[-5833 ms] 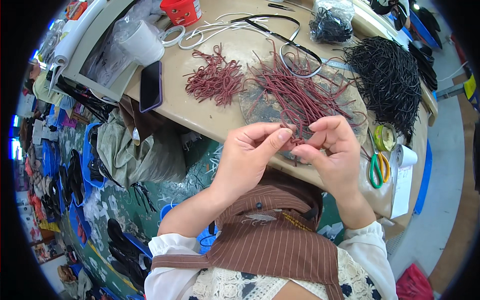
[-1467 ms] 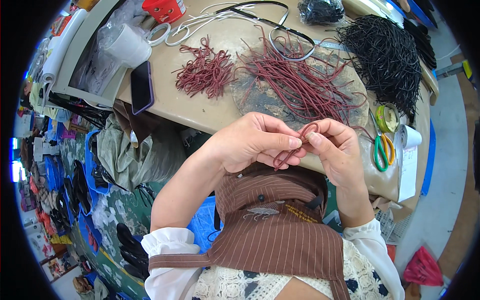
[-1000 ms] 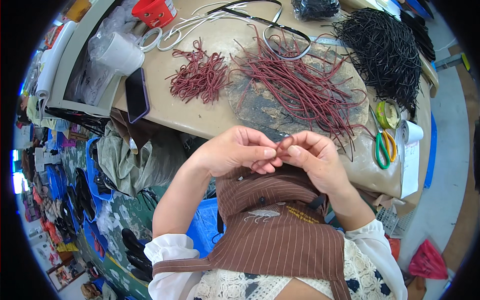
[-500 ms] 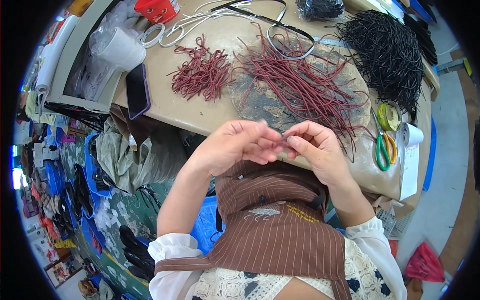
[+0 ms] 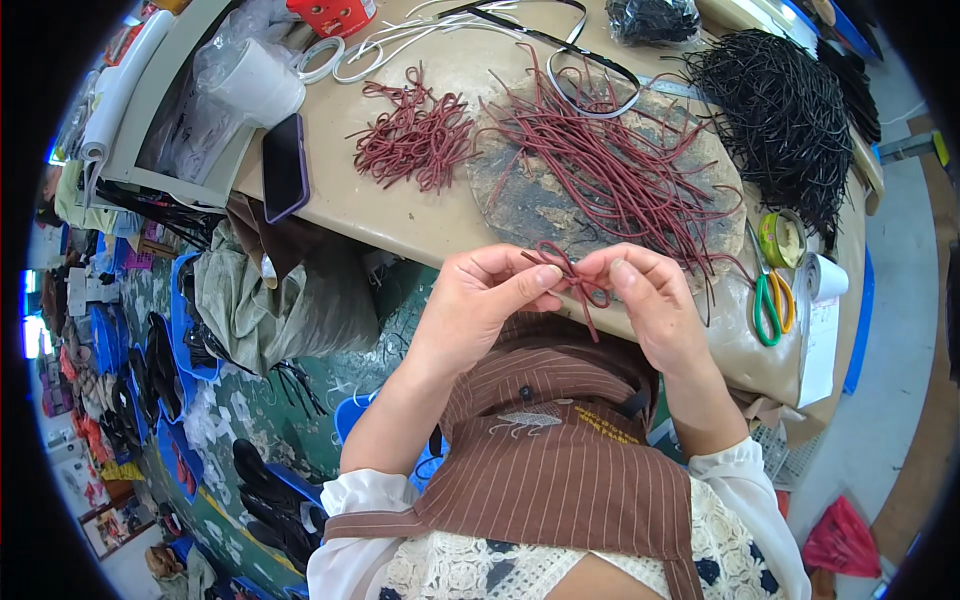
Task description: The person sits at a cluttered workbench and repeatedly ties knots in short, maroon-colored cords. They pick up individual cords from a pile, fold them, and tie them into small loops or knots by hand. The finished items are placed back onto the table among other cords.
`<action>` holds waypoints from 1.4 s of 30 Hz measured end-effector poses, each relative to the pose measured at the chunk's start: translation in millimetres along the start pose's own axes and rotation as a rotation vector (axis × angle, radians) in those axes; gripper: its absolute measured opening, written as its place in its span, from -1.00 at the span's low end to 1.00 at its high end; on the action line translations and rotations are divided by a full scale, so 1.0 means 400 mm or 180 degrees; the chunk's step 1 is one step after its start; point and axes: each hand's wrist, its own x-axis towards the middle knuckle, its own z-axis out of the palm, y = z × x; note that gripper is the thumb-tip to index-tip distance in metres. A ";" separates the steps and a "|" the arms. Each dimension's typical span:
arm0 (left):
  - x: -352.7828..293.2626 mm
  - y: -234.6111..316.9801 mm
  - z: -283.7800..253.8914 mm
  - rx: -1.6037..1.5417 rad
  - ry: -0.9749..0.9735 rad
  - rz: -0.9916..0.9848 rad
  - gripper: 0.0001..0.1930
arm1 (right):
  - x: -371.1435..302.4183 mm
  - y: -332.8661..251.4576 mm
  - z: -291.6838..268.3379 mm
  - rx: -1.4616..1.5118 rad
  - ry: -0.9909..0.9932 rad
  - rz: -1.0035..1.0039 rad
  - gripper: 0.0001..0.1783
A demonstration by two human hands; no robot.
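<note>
A small dark red cord bow (image 5: 574,277) is between my hands, just in front of the table's near edge, with loops and a tail showing. My left hand (image 5: 492,300) pinches its left side between thumb and finger. On its right side, the thumb and fingertips of my right hand (image 5: 645,300) grip it too. Beyond them, a loose bundle of long dark red cords (image 5: 610,160) lies across a worn round board (image 5: 500,215). Left of that board is a pile of tied dark red cord bows (image 5: 415,135).
At the right are scissors (image 5: 768,300) with green and orange handles, a tape roll (image 5: 782,240) and a heap of black cords (image 5: 775,115). A phone (image 5: 285,168) lies at the table's left edge. White cords (image 5: 400,48) and a red tub (image 5: 335,14) stand farther back.
The cord, mostly hidden between my fingers before, now shows as a bow with loops. My left hand has turned and moved right, closing its fingers on it.
</note>
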 end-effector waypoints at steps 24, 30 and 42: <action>-0.006 -0.041 0.043 0.0598 0.0319 0.1226 -0.91 | -0.005 0.023 0.019 0.0474 -0.0207 0.0313 -0.82; -0.012 -0.064 0.042 0.0190 0.0662 0.1586 -0.92 | -0.013 0.041 0.062 0.0153 0.0110 -0.0066 -0.86; 0.076 0.012 -0.104 0.0357 0.1328 0.1319 -0.80 | 0.037 0.034 -0.041 -0.1172 0.0295 -0.0290 -0.64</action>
